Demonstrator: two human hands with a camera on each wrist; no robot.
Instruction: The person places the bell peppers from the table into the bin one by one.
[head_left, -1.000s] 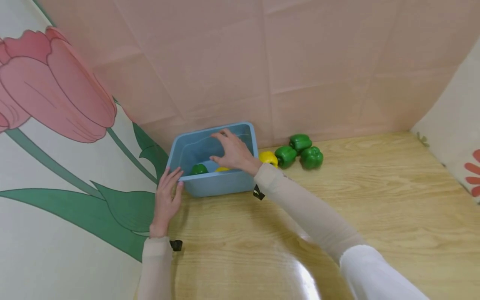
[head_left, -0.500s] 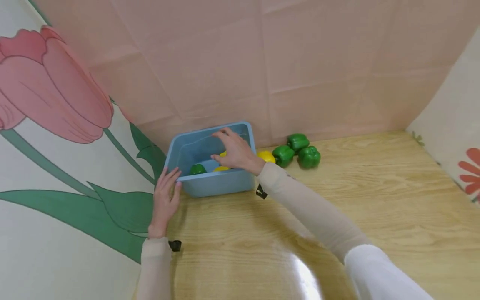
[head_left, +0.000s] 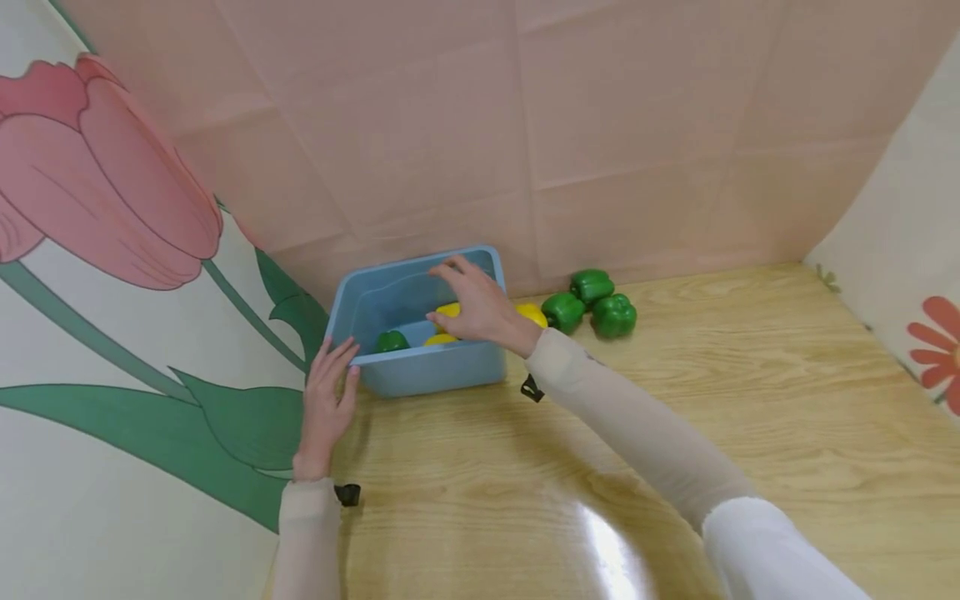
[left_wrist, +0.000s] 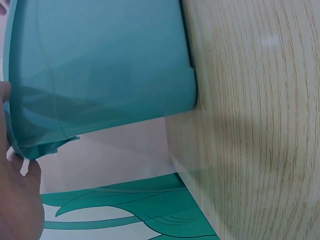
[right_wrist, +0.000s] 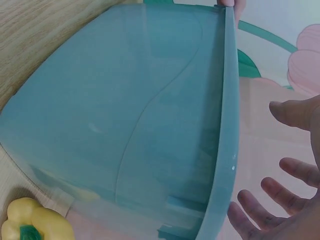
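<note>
A blue plastic bin stands on the table near the back wall. My left hand holds its near left corner, fingers over the rim and thumb outside; the left wrist view shows that hand at the rim. Over the bin is my right hand, fingers spread and holding nothing. The right wrist view shows the same hand with its fingers apart beside the rim. Inside the bin lie a green bell pepper and yellow bell peppers, partly hidden by the front wall and my right hand.
Right of the bin, a yellow bell pepper lies partly behind my right wrist. Beside it sit three green bell peppers. A pink sheet hangs behind the wooden table; a tulip-printed panel rises at the left.
A yellow bell pepper has come into view in the bin below my right hand. That hand has shifted slightly right relative to the bin. The left hand stays on the rim.
</note>
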